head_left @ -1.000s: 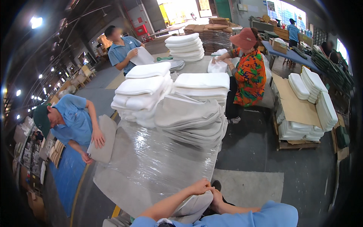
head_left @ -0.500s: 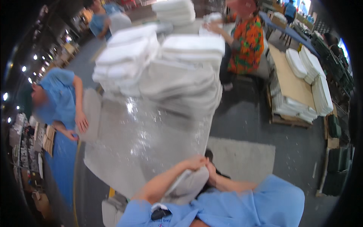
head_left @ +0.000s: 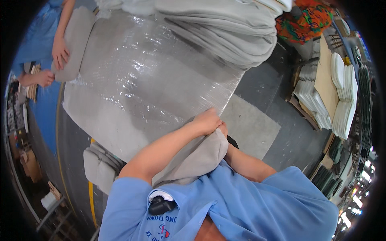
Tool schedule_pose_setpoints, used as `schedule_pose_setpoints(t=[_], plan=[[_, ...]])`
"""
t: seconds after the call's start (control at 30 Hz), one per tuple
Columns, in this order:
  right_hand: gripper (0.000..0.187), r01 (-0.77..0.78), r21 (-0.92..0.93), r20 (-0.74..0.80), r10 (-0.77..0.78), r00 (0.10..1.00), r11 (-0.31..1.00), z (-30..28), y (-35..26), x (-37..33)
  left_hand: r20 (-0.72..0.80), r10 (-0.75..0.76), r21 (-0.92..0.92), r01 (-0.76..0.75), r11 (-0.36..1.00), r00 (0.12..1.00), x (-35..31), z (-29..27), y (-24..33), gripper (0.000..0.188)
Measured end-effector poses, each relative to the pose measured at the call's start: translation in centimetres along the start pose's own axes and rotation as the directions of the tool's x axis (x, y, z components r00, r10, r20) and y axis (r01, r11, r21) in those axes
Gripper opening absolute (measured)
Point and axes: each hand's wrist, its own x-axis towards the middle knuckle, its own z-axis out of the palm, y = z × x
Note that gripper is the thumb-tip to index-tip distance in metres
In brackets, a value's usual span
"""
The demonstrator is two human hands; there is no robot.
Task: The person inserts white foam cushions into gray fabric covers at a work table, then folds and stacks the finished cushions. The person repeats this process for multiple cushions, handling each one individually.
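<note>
A grey fabric-covered cushion (head_left: 193, 160) rests against my body, its far end narrowing to a corner between my hands. My left hand (head_left: 207, 121) is closed on that far edge, by the near right side of the table (head_left: 120, 92). Right beside it, my right hand (head_left: 223, 129) is closed on the same edge, mostly hidden behind the cushion and my left hand. The fingertips of both hands are hard to make out. A shiny clear film covers the grey table surface. Farther off on it lies a pile of grey cushions (head_left: 229, 30).
At the far left, a co-worker's hand (head_left: 60, 52) rests on another grey cushion (head_left: 76, 44). More grey cushions (head_left: 98, 166) stand by the table's near left edge. A pallet (head_left: 299, 106) on the right bears white pads (head_left: 315, 100) and a cardboard sheet (head_left: 325, 80).
The view has tipped down and turned, so the cushion pile sits higher in the picture. My hands stay together on the cushion's edge, and more of the cushion shows.
</note>
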Motion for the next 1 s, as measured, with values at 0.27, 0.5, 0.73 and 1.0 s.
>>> schedule_pose_setpoints(t=[0.27, 0.5, 0.73, 1.0], plan=[[0.041, 0.068, 0.016, 0.121, -0.070, 0.990, 0.998, -0.5, 0.1, 0.3, -0.099, -0.017, -0.053, 0.012, 0.999, 0.995, -1.4, -0.9, -0.2, 0.039], [0.046, -0.106, 0.232, 0.283, 0.037, 0.958, 0.967, -0.3, -0.9, -0.7, 0.071, -0.296, -0.233, 0.305, 0.923, 0.952, -16.0, -2.0, -5.7, 0.047], [0.054, -0.225, 0.265, 0.527, 0.054, 0.848, 0.938, 0.3, -3.0, -4.5, -0.455, -0.456, -0.365, 0.307, 0.879, 0.765, -18.8, 2.4, -4.0, 0.033], [0.056, -0.230, 0.260, 0.597, 0.031, 0.802, 0.938, 0.7, -3.6, -5.8, -0.519, -0.470, -0.346, 0.328, 0.879, 0.714, -19.9, 3.2, -5.6, 0.037]])
